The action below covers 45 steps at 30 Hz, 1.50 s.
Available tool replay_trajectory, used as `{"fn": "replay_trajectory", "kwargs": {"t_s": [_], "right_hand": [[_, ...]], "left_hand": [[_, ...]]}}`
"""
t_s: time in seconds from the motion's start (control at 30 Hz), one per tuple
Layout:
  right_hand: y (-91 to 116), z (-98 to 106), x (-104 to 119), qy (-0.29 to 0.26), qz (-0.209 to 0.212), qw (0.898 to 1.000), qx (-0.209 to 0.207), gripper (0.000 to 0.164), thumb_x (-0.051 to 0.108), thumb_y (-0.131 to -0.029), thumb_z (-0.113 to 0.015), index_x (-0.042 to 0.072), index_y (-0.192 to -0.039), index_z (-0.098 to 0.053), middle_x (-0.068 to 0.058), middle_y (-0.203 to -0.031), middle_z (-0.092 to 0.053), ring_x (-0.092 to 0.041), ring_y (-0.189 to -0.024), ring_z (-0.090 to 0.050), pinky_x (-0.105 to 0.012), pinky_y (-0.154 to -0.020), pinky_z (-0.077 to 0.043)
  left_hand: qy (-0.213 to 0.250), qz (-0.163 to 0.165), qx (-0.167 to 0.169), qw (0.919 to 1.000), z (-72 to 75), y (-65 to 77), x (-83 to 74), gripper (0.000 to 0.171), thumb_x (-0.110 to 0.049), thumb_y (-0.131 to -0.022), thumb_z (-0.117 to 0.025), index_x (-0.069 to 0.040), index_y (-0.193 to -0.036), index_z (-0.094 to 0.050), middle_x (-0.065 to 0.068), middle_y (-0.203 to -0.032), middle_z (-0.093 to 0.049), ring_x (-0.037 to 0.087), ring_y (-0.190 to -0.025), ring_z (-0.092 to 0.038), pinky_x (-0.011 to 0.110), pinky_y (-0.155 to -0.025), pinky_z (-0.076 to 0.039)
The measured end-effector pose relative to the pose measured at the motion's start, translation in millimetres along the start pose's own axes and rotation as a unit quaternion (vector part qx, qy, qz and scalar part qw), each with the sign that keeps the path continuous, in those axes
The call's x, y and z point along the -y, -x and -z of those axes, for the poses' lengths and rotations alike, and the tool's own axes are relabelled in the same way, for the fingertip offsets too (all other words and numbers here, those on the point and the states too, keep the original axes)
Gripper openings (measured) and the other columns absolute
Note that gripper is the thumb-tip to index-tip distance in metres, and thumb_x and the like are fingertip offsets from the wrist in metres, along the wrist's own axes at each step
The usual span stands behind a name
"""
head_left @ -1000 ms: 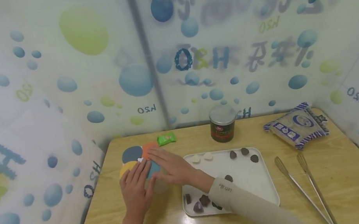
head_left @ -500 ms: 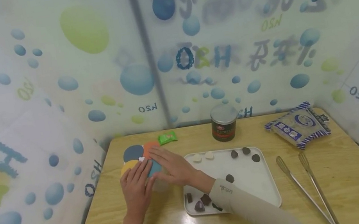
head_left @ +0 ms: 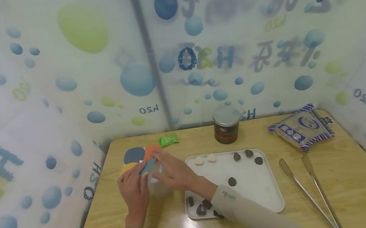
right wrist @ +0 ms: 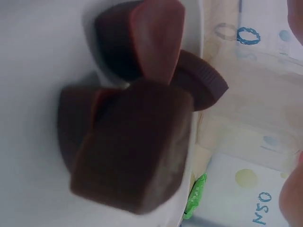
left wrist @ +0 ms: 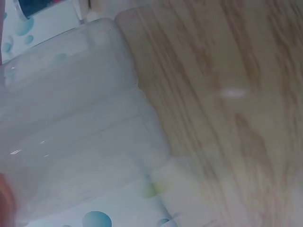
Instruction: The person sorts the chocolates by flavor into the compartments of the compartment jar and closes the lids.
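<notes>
In the head view my left hand (head_left: 133, 193) and right hand (head_left: 178, 172) meet over a clear four-lobed container with coloured lids at the table's left. Between them the light-blue lid (head_left: 149, 167) is tilted up, with fingers and thumbs at both its ends. The dark-blue lid (head_left: 134, 155), orange lid (head_left: 151, 151) and yellow lid (head_left: 129, 166) lie flat; my left fingers partly cover the yellow one. The clear container (left wrist: 71, 118) fills the left side of the left wrist view. A fingertip (left wrist: 5, 203) shows at its edge.
Under my right forearm lies a white tray (head_left: 254, 194) with dark chocolates (right wrist: 132, 146) and two cream-coloured pieces (head_left: 199, 161). A green packet (head_left: 168, 139), an espresso tin (head_left: 226, 127), a striped bag (head_left: 303, 129) and tongs (head_left: 310, 193) are also on the table.
The light-blue lid has gone from flat to tilted up. My left hand has shifted slightly, and the right thumb has moved up to the lid's lower edge.
</notes>
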State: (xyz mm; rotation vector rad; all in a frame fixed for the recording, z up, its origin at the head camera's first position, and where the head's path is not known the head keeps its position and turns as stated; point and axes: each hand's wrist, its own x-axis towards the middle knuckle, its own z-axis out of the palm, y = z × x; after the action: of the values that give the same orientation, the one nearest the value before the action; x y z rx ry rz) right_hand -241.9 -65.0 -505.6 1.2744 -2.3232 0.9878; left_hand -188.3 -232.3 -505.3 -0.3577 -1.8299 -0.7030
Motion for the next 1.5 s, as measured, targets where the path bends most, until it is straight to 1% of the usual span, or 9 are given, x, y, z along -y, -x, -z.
{"fn": "replay_trajectory", "kwargs": {"t_s": [0.17, 0.33, 0.43, 0.57, 0.67, 0.77, 0.93, 1.27, 1.5], "right_hand": [[0, 2, 0, -0.017, -0.011, 1.0, 0.014, 0.064, 0.051, -0.106, -0.033, 0.01, -0.155, -0.029, -0.005, -0.159, -0.037, -0.017, -0.149, -0.033, -0.037, -0.118, -0.036], [1, 1, -1, 0.017, 0.017, 1.0, 0.012, 0.06, 0.051, -0.107, -0.029, 0.01, -0.149, -0.043, -0.005, -0.159, -0.038, -0.018, -0.152, -0.027, -0.035, -0.122, -0.028], [1, 0, -1, 0.037, 0.036, 0.999, 0.004, 0.057, 0.047, -0.108, -0.03, 0.01, -0.149, -0.045, -0.006, -0.16, -0.038, -0.019, -0.152, -0.026, -0.033, -0.123, -0.025], [0, -1, -1, 0.054, 0.054, 0.997, -0.009, 0.054, 0.042, -0.108, -0.036, 0.009, -0.149, -0.044, -0.006, -0.159, -0.039, -0.019, -0.152, -0.028, -0.032, -0.123, -0.024], [0, -1, -2, 0.068, 0.058, 0.996, -0.015, 0.053, 0.04, -0.108, -0.037, 0.008, -0.149, -0.043, -0.007, -0.158, -0.04, -0.02, -0.151, -0.029, -0.032, -0.123, -0.025], [3, 1, -2, 0.074, 0.052, 0.996, -0.011, 0.055, 0.041, -0.108, -0.035, 0.006, -0.149, -0.043, -0.008, -0.158, -0.04, -0.021, -0.151, -0.029, -0.033, -0.123, -0.026], [8, 8, -2, 0.085, 0.04, 0.995, 0.016, 0.058, 0.045, -0.108, -0.031, 0.007, -0.151, -0.042, -0.007, -0.16, -0.038, -0.021, -0.153, -0.025, -0.034, -0.123, -0.024], [16, 18, 5, 0.09, 0.016, 0.994, 0.053, 0.06, 0.042, -0.106, -0.041, 0.007, -0.154, -0.035, -0.007, -0.162, -0.033, -0.019, -0.154, -0.021, -0.036, -0.125, -0.02], [35, 34, 15, 0.063, -0.036, 0.995, 0.074, 0.064, 0.046, -0.105, -0.043, 0.009, -0.156, -0.033, -0.007, -0.163, -0.031, -0.022, -0.153, -0.024, -0.039, -0.124, -0.023]], "left_hand": [[-0.01, 0.014, 0.0, 0.9999, 0.7, -6.5, -3.5, 0.044, -0.037, -0.103, -0.053, 0.001, -0.107, -0.075, 0.015, -0.099, -0.077, 0.033, -0.083, -0.07, 0.045, -0.085, -0.043], [-0.048, 0.023, -0.001, 0.9986, 2.5, -14.3, -4.8, 0.032, -0.026, -0.101, -0.059, 0.0, -0.104, -0.076, 0.015, -0.09, -0.077, 0.035, -0.077, -0.072, 0.047, -0.076, -0.051], [-0.077, 0.047, 0.016, 0.9958, 3.1, -17.9, -2.8, 0.023, -0.015, -0.099, -0.061, 0.001, -0.109, -0.073, 0.02, -0.086, -0.074, 0.038, -0.071, -0.069, 0.05, -0.065, -0.052], [-0.097, 0.093, 0.041, 0.9901, 3.3, -20.3, 0.8, 0.027, -0.007, -0.098, -0.059, 0.002, -0.122, -0.066, 0.026, -0.085, -0.07, 0.041, -0.066, -0.063, 0.053, -0.056, -0.048], [-0.091, 0.119, 0.056, 0.9872, 2.2, -19.9, 1.4, 0.029, -0.008, -0.099, -0.057, 0.002, -0.126, -0.064, 0.027, -0.09, -0.07, 0.044, -0.071, -0.062, 0.057, -0.06, -0.048], [-0.081, 0.126, 0.057, 0.9871, -1.3, -16.3, 1.8, 0.024, -0.01, -0.1, -0.056, 0.004, -0.118, -0.065, 0.027, -0.09, -0.07, 0.047, -0.077, -0.064, 0.06, -0.068, -0.049], [-0.074, 0.118, 0.034, 0.9897, -8.4, -7.5, 4.5, 0.019, -0.009, -0.1, -0.053, 0.006, -0.102, -0.066, 0.023, -0.081, -0.068, 0.045, -0.078, -0.064, 0.059, -0.071, -0.049], [-0.073, 0.142, 0.024, 0.9869, -11.5, -5.5, 3.8, 0.018, -0.008, -0.099, -0.053, 0.006, -0.1, -0.065, 0.024, -0.083, -0.068, 0.046, -0.08, -0.064, 0.06, -0.074, -0.048], [-0.069, 0.132, -0.007, 0.9889, -10.2, -8.6, 6.6, 0.016, -0.004, -0.097, -0.055, 0.008, -0.097, -0.065, 0.025, -0.083, -0.069, 0.046, -0.081, -0.065, 0.06, -0.078, -0.047]]}}
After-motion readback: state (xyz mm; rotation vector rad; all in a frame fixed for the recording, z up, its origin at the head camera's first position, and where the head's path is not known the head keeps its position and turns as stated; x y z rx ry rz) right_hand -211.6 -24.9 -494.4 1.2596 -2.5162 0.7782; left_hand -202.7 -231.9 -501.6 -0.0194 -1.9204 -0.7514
